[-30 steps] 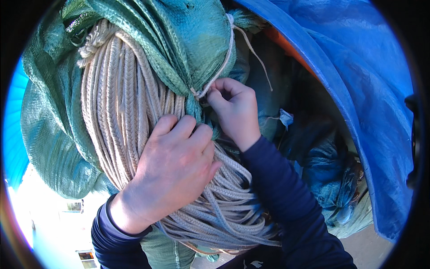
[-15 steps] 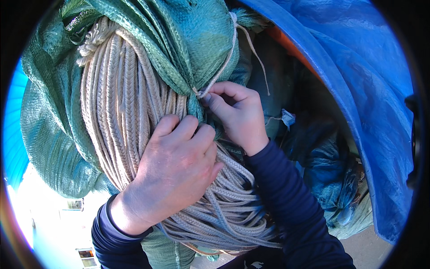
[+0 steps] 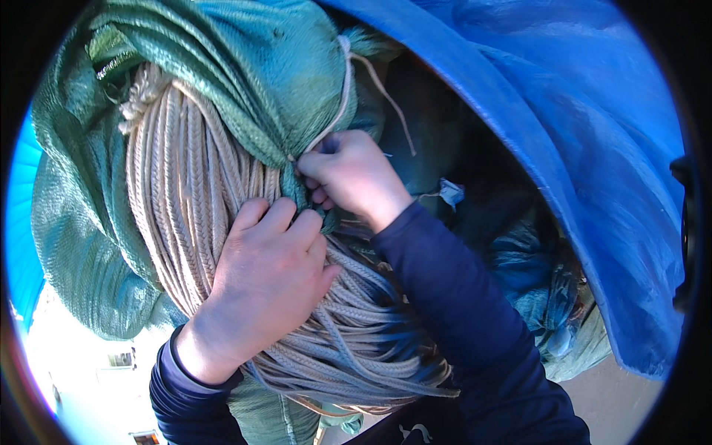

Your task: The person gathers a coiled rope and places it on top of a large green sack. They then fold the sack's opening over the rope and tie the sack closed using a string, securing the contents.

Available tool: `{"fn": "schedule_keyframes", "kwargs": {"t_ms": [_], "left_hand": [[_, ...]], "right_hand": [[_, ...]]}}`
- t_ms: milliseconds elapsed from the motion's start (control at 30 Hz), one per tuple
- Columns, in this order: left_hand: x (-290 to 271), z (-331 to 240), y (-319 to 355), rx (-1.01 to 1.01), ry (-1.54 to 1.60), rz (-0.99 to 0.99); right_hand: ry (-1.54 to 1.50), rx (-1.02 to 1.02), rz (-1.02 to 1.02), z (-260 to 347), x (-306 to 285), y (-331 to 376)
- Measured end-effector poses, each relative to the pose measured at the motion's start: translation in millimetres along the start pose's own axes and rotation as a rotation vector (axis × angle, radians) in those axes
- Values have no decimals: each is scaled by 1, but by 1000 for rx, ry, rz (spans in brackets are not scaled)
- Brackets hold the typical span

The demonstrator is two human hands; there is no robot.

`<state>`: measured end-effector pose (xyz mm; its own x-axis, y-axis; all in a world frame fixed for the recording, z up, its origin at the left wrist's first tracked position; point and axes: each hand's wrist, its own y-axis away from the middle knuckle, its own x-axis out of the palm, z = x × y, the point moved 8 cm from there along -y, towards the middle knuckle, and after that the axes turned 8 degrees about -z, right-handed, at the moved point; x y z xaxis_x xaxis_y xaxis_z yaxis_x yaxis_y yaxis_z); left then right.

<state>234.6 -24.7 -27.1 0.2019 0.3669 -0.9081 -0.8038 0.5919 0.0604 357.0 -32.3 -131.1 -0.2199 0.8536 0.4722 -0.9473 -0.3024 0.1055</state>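
A thick bundle of beige braided rope [image 3: 185, 170] sticks out of a green woven sack [image 3: 245, 67]. The sack's fabric is gathered tight beside the rope, where a thin white cord [image 3: 343, 104] is tied round it. My left hand [image 3: 271, 271] is closed over the rope next to the gathered fabric, its fingertips hidden. At the knot, my right hand [image 3: 352, 174] pinches the cord with bent fingers; the exact grip is partly hidden. The cord runs up from there, and its loose end hangs down to the right.
A blue tarp [image 3: 564, 148] arches over the right side. Beneath it, in shadow, lie dark wrapped bundles [image 3: 519, 274] and a small pale tag [image 3: 451, 193]. Another green sack [image 3: 271, 415] is below the rope. Bright ground shows at lower left.
The sack, rope and both hands have shifted left in view. My right hand has turned over, its back now facing up, and its fingers have curled in at the knot.
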Motion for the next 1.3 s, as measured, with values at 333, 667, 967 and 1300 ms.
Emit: {"fn": "schedule_keyframes", "kwargs": {"t_ms": [333, 667, 967, 1300], "left_hand": [[-3, 0, 4, 32, -32, 21], [-3, 1, 2, 17, -8, 4], [2, 2, 5, 7, 8, 21], [-5, -2, 0, 50, -89, -6]], "right_hand": [[198, -364, -135, 22, -3, 15], [1, -57, 53, 12, -1, 11], [95, 28, 179, 17, 3, -2], [337, -230, 26, 17, -7, 3]]}}
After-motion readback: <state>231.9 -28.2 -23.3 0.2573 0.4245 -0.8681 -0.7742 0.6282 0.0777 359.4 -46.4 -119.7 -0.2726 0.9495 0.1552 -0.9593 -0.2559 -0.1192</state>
